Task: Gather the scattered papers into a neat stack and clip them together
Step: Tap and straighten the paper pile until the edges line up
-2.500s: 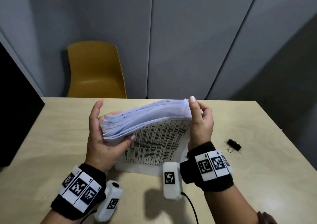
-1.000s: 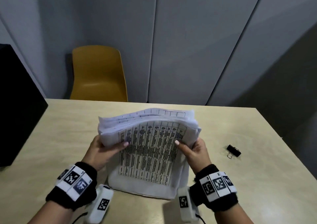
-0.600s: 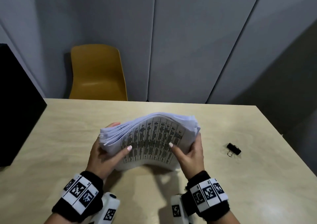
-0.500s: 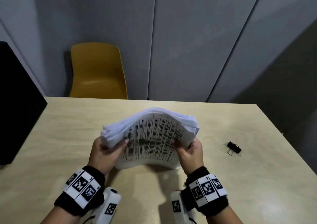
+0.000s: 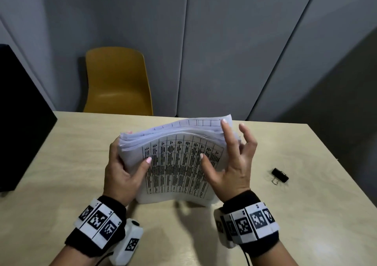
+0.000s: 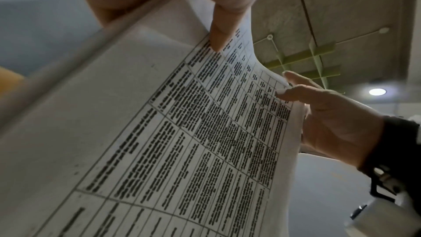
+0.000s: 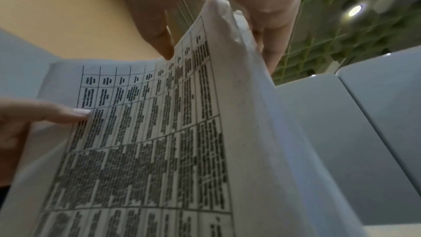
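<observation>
- The thick stack of white printed papers (image 5: 179,163) stands on its lower edge on the pale wood-grain table (image 5: 306,214), near the middle, leaning back away from the person and bowed along its top.
- Its front sheet carries a black-lined grid packed with small dark text; the upper edges of the sheets are fanned and uneven, and the corners are soft and slightly curled.
- The left hand (image 5: 120,172) grips the stack's left side, thumb pressed on the front sheet and fingers wrapped behind.
- The right hand (image 5: 230,163) is spread wide at the stack's right edge, fingers straight and splayed, thumb touching the front sheet and index finger lying along the upper right corner; it clasps nothing.
- Both wrists wear black fabric bands with white blocks bearing black square code patterns.
- A small black metal binder clip (image 5: 279,175) with wire handles lies on the table to the right, well apart from the stack.
- A mustard-yellow moulded plastic chair (image 5: 117,82) stands behind the table's far edge, against smooth grey wall panels (image 5: 234,51).
- A black flat-sided object (image 5: 18,119) sits at the table's left edge.
</observation>
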Demonstrator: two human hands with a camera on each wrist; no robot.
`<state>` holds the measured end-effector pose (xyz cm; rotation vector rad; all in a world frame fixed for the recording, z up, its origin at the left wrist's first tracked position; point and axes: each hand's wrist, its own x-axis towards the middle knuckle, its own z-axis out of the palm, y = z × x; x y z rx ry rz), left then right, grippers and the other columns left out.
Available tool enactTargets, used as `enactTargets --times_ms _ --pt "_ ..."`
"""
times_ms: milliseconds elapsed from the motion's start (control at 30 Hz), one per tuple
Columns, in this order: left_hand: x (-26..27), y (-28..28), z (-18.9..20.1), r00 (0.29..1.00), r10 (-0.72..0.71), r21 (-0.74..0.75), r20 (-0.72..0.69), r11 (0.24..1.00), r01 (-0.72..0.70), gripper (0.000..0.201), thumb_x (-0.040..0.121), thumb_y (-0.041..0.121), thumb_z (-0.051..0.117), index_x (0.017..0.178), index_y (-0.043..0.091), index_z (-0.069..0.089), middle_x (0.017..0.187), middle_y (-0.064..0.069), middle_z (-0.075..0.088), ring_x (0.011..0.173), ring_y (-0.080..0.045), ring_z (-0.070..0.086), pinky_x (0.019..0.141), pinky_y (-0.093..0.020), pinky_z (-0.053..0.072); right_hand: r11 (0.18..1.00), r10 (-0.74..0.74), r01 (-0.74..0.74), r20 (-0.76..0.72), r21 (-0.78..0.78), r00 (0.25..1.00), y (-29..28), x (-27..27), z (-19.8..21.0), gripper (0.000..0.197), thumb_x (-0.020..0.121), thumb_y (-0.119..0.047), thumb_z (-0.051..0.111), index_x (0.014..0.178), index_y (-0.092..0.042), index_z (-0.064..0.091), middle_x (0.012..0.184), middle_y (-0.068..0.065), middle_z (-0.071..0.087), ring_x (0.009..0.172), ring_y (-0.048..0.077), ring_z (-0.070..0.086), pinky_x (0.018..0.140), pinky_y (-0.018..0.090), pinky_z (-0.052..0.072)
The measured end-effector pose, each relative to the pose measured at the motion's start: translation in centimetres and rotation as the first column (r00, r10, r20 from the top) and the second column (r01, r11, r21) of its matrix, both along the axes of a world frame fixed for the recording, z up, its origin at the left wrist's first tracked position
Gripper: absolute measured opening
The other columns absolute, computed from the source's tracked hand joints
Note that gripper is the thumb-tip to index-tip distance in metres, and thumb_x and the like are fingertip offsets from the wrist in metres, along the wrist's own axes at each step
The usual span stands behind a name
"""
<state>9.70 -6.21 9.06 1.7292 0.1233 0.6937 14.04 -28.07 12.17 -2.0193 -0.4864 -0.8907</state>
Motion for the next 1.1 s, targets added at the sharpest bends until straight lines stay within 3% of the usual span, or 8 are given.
enactTargets --times_ms 200,300,367,533,667,833,967,1100 --pt "0.2 0.1 -0.3 0.998 -0.057 -0.033 0.003 0.998 0.057 0.051 0.061 0.047 0.068 0.106 0.053 0.046 0.101 0.035 0.062 0.093 0.007 0.060 0.083 -0.019 0.051 0.980 -0.003 0.012 -0.044 0.201 0.999 -0.7 0.1 -0.8 0.080 0.067 -0.027 0.071 0.137 -0.028 0.032 0.118 -0.020 0.040 0.105 0.008 0.048 0.092 0.026 0.046" --pt "0.3 0.1 -0.1 0.989 -0.137 -0.065 0.047 0.988 0.140 0.054 0.060 0.040 0.070 0.110 0.047 0.049 0.106 0.033 0.060 0.097 0.007 0.059 0.081 -0.009 0.048 0.996 0.031 -0.030 -0.004 0.087 1.000 -1.1 0.2 -0.4 0.080 0.067 -0.029 0.072 0.138 -0.035 0.035 0.125 0.006 0.038 0.114 0.001 0.042 0.096 0.018 0.041" --pt "0.3 0.3 -0.3 0.980 -0.195 -0.096 0.046 0.975 0.199 0.058 0.057 0.038 0.073 0.110 0.037 0.052 0.106 0.030 0.062 0.098 0.004 0.061 0.081 -0.009 0.049 0.999 0.039 -0.039 -0.056 0.006 0.998 -1.2 0.3 0.1 0.063 0.068 -0.032 0.070 0.127 -0.034 0.047 0.130 0.016 0.037 0.114 0.015 0.050 0.098 0.023 0.043" --pt "0.4 0.8 -0.8 0.976 -0.210 -0.135 -0.049 0.970 0.202 0.036 0.050 0.048 0.076 0.083 0.034 0.072 0.084 0.026 0.072 0.083 0.005 0.067 0.073 -0.010 0.050 1.000 -0.002 -0.001 -0.126 -0.025 0.992 -1.6 0.6 0.5 0.070 0.066 -0.039 0.069 0.130 -0.030 0.044 0.137 0.015 0.033 0.122 0.020 0.040 0.106 0.025 0.034" --pt "0.5 0.9 -0.2 0.962 -0.268 -0.147 -0.060 0.955 0.257 0.048 0.044 0.069 0.076 0.081 0.041 0.073 0.081 0.026 0.072 0.080 0.008 0.066 0.073 -0.008 0.049 0.994 -0.042 0.025 -0.162 -0.108 0.986 -1.5 0.9 1.3 0.062 0.065 -0.045 0.067 0.124 -0.031 0.052 0.140 0.012 0.035 0.130 0.027 0.035 0.105 0.044 0.037" --pt "0.8 1.1 0.0 0.950 -0.312 -0.111 -0.014 0.945 0.309 0.061 0.050 0.068 0.074 0.090 0.022 0.069 0.088 0.026 0.072 0.085 0.007 0.065 0.078 -0.008 0.048 0.990 -0.017 -0.005 -0.151 -0.141 0.988 -1.8 1.3 2.1 0.066 0.065 -0.045 0.066 0.127 -0.030 0.049 0.142 0.012 0.034 0.130 0.027 0.035 0.106 0.035 0.033" --pt "1.0 1.2 -0.3 0.950 -0.309 -0.141 -0.057 0.944 0.298 0.030 0.054 0.048 0.073 0.082 0.038 0.074 0.082 0.023 0.073 0.080 0.005 0.067 0.073 -0.011 0.050 0.995 -0.001 -0.016 -0.173 -0.098 0.985 -2.2 1.8 1.1 0.054 0.066 -0.043 0.065 0.116 -0.023 0.060 0.140 0.015 0.036 0.128 0.023 0.037 0.107 0.028 0.032" --pt "1.1 1.1 -0.4 0.944 -0.327 -0.166 -0.034 0.934 0.317 0.042 0.049 0.069 0.074 0.083 0.045 0.073 0.080 0.022 0.073 0.080 0.004 0.067 0.070 -0.010 0.051 0.997 0.032 -0.043 -0.162 -0.064 0.986 -2.5 2.2 0.5 0.058 0.066 -0.041 0.067 0.121 -0.034 0.049 0.140 0.013 0.037 0.131 0.018 0.035 0.107 0.030 0.033"
